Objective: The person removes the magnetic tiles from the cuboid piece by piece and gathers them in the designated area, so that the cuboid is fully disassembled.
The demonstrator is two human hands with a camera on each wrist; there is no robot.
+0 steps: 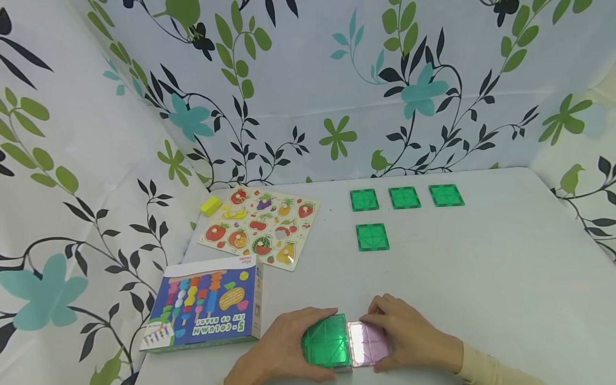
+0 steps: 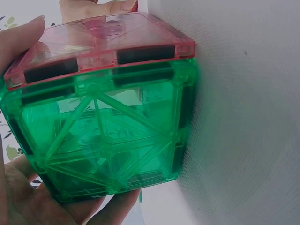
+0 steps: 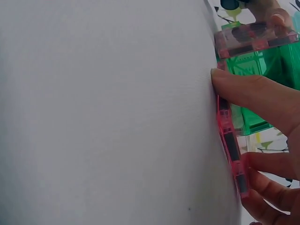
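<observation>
A green magnetic-tile cube [image 1: 326, 342] stands on the table, with a pink tile [image 2: 108, 35] forming one of its sides. My left hand [image 1: 284, 345] grips the cube between thumb and fingers. Beside the cube on the right lies a flat pink magnetic tile [image 1: 369, 343]. My right hand [image 1: 411, 337] pinches this tile by opposite edges, its thumb [image 3: 258, 91] on one and fingers [image 3: 269, 173] on the other. The flat tile's inner edge is against the cube's base. Dark magnet strips show along the tile edges.
Several green tiles [image 1: 372, 237] lie farther back on the white table [image 1: 481, 278]. To the left are a blue bead-set box [image 1: 207, 302], a fruit puzzle board [image 1: 255, 224] and a small yellow block [image 1: 210, 206]. Leaf-patterned cloth [image 1: 308, 80] hangs behind and at the sides.
</observation>
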